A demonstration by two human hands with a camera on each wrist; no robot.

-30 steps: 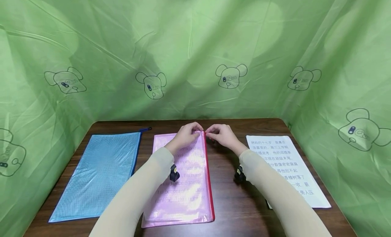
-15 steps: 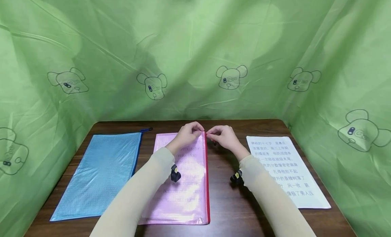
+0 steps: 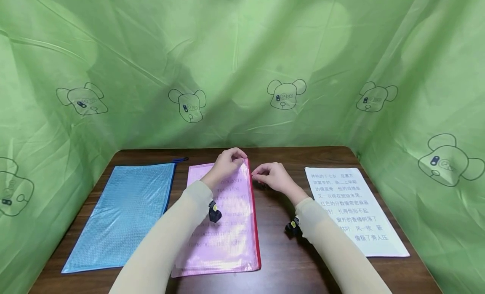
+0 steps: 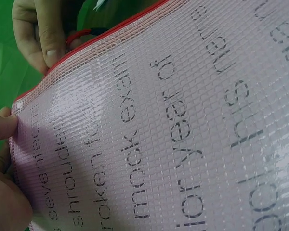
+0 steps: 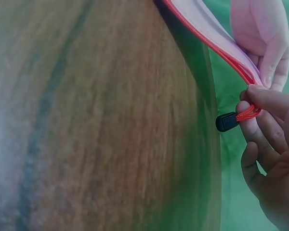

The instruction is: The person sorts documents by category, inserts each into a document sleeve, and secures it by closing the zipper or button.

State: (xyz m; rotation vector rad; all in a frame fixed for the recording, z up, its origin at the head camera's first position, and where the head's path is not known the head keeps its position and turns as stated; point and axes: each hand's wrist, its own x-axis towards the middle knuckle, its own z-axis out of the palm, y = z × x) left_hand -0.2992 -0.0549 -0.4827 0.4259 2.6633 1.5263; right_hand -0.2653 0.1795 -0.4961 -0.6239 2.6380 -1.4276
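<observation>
A pink mesh zip pouch (image 3: 227,218) with printed paper showing through lies before me, its red zipper (image 3: 256,231) along the right edge. My left hand (image 3: 226,164) pinches the pouch's far right corner; the left wrist view shows thumb and fingers on that end. Just right of it, my right hand (image 3: 277,177) pinches the zipper's red cord pull (image 5: 249,113), a little down the edge from the corner. From the cord hangs a black tab (image 5: 226,122). The slider itself is hidden by the right fingertips.
A blue mesh zip pouch (image 3: 125,214) lies on the left of the brown wooden table (image 3: 280,252). A stack of white printed paper (image 3: 379,239) lies on the right, partly under the right forearm. Green cloth (image 3: 235,75) encloses the back and sides.
My right hand has moved from the far corner a short way toward me along the zipper. The left hand and the pouch's far corner have shifted slightly left and away.
</observation>
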